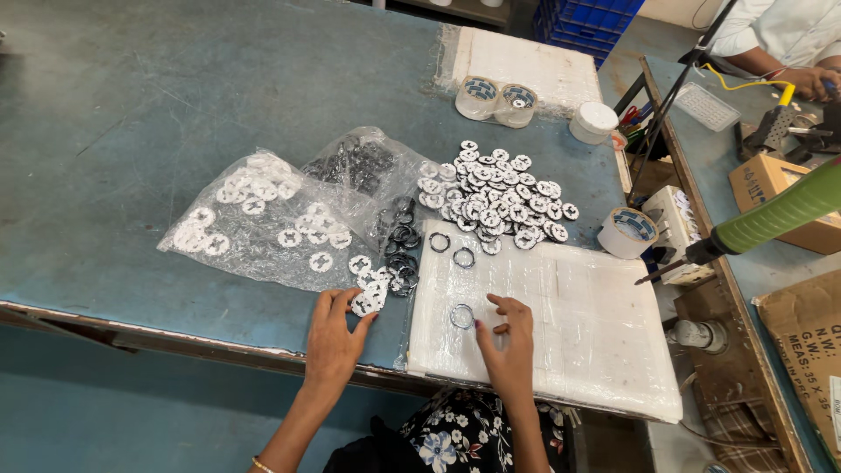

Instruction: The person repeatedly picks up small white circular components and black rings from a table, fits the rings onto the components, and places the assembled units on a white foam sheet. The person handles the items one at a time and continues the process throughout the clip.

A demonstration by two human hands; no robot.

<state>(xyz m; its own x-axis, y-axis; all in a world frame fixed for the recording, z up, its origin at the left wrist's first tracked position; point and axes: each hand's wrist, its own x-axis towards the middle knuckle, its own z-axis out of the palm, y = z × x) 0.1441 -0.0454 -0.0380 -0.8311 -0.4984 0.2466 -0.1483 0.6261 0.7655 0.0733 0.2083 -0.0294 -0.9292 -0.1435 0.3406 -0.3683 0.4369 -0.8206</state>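
My left hand (335, 337) rests at the table's front edge, its fingers pinching a small stack of white round discs (368, 302). My right hand (508, 342) lies on a white foam sheet (596, 324), fingertips touching a dark ring (462, 316) that lies flat on the sheet. Two more dark rings (451, 250) sit near the sheet's far left corner. A heap of assembled black-and-white discs (495, 193) lies just beyond the sheet. A loose pile of dark rings (401, 250) spills from a clear bag (363, 166).
A clear bag of white discs (254, 215) lies to the left. Tape rolls (497, 98) and a white tub (594, 121) stand farther back, another tape roll (627, 232) on the right. A green-handled tool (771, 219) hangs over the right bench, where another person's hand (810, 81) works.
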